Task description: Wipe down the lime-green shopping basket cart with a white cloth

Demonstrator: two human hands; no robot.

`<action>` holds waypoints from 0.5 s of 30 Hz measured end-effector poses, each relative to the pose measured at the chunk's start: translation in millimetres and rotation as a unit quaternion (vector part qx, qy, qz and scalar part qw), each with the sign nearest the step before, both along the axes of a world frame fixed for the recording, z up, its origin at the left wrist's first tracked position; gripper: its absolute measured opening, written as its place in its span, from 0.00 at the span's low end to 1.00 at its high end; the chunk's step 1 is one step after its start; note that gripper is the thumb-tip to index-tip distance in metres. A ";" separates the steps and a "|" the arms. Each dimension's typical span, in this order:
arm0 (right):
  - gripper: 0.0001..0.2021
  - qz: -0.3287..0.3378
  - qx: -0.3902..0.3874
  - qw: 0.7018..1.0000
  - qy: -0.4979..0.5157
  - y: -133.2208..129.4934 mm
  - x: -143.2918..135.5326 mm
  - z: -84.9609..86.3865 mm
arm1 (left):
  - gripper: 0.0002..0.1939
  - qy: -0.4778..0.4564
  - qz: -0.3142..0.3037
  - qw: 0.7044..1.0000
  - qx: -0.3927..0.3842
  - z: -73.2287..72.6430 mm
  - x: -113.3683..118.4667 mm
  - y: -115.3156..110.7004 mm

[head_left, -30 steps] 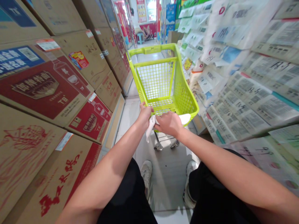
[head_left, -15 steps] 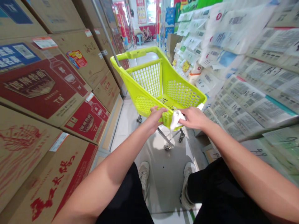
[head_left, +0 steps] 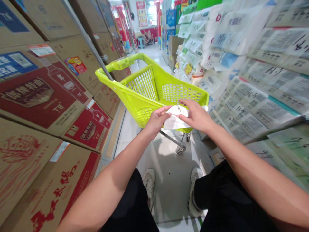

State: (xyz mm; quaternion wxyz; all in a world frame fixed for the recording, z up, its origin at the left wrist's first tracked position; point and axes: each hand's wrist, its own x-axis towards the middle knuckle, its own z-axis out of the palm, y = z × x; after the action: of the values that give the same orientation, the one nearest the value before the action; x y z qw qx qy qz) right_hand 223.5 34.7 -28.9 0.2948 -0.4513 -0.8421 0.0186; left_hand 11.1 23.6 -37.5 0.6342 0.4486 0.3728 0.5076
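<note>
A folded white cloth [head_left: 176, 117], thin like a tissue or wipe, is spread between my two hands above the near rim of a lime-green shopping cart [head_left: 130, 96]. My left hand [head_left: 156, 120] pinches its left side between thumb and fingers. On the other side, my right hand [head_left: 198, 116] is closed on the right part, thumb lying across the front. The cart stands at an angle, its handle [head_left: 125, 62] toward the far left. Its perforated basket shows nothing inside, though my hands hide part of the near end.
Stacked cardboard cartons [head_left: 43, 87] line the left side. Piled tissue packs [head_left: 256, 96] with handwritten prices fill the right. A metal pole [head_left: 84, 35] rises beside the cart handle. My shoes [head_left: 149, 183] stand on the tiled floor; a blue stool [head_left: 141, 42] is far back.
The cart has turned, its handle end swinging left. My left hand has come onto the cloth, which was bunched in my right hand at the rim and now is spread wider.
</note>
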 end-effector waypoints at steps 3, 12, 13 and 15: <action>0.36 -0.020 0.015 1.000 0.016 0.7 -2.1 0.7 | 0.22 -0.023 0.038 0.999 0.006 8.4 -6.7 4.0; 0.24 -0.096 -0.066 0.992 -0.057 2.3 -9.3 -6.8 | 0.20 0.105 0.132 0.985 0.031 -1.3 -41.1 29.2; 0.23 -0.096 -0.066 0.991 -0.066 3.5 -8.9 -7.1 | 0.20 0.117 0.125 0.984 0.038 -1.6 -41.7 29.7; 0.22 -0.094 -0.060 0.992 -0.066 6.4 -7.5 -7.8 | 0.18 0.140 0.114 0.982 0.053 -1.6 -40.4 30.3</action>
State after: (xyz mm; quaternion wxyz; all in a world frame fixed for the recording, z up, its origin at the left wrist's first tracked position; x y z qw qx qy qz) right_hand 216.1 41.1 -36.7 0.2120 -0.5451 -0.8111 0.0114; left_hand -29.3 53.9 -39.1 0.4894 0.5026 0.4789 0.5277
